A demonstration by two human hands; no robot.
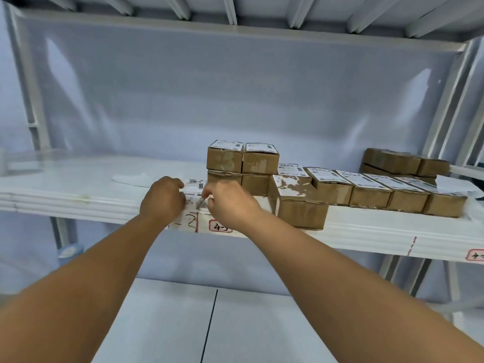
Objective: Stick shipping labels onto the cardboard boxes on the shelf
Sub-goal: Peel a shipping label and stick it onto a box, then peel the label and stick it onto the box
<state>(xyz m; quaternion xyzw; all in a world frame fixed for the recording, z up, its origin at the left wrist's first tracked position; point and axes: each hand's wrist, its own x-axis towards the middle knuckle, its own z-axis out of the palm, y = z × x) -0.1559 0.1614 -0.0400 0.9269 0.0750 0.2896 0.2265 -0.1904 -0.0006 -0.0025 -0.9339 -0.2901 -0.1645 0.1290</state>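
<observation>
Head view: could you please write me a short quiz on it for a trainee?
1. True or false: the two top boxes are labelled.
2. What do the left hand and right hand hold? A) labels at the shelf edge; B) a box; C) tape.
3. Fill in: the bare boxes lie at the far ____.
Key: 1 true; 2 A; 3 right.

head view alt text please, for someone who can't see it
The left hand and right hand pinch a shipping label at the front edge of a white shelf. Small cardboard boxes, most already labelled on top, sit stacked and in a row to the right.
</observation>
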